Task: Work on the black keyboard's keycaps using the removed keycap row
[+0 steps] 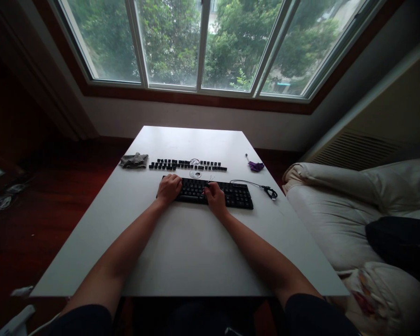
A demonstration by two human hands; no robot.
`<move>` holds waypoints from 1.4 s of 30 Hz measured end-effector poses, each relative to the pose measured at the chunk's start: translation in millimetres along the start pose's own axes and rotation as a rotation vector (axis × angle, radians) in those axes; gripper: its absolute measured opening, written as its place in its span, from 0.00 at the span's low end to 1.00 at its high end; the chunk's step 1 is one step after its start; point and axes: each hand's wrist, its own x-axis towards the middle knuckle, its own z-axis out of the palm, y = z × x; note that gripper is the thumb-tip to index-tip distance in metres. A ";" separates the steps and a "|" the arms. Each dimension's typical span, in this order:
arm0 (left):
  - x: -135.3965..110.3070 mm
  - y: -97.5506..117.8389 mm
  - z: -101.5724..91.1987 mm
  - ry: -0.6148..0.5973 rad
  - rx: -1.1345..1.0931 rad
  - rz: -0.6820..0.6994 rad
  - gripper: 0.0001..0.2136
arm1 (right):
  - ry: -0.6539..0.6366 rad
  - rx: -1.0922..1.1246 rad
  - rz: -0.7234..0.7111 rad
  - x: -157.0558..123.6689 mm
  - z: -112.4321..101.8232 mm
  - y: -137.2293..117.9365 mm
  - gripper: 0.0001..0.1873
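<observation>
A black keyboard lies across the white table in front of me. My left hand is over its left end, fingers bent around the far edge and holding it. Above the keys toward the middle, my right hand is closed in a pinch on a small tool with thin wire prongs, which looks like a keycap puller. My fingers hide most of it. Beyond the keyboard, loose black keycaps stand in two rows. A small clear round dish with something dark in it sits between keycaps and keyboard.
A grey cloth lies at the table's left edge. On the right are a purple cloth, a small brush-like stick and the bundled keyboard cable. The white table stands beside a pale sofa, facing a window.
</observation>
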 end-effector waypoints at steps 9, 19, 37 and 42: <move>-36.5 13.7 4.4 -0.007 -0.050 0.117 0.16 | -0.029 -0.247 -0.181 -1.6 7.4 3.1 0.14; -32.5 20.4 9.7 -0.024 -0.104 0.204 0.23 | -0.055 -0.241 -0.202 2.6 1.1 4.1 0.12; -26.4 17.3 12.4 -0.051 -0.144 0.247 0.22 | -0.061 -0.200 -0.176 7.0 -4.0 6.5 0.12; -26.8 16.8 12.4 -0.051 -0.153 0.245 0.22 | -0.044 -0.182 -0.178 7.0 -3.1 7.2 0.12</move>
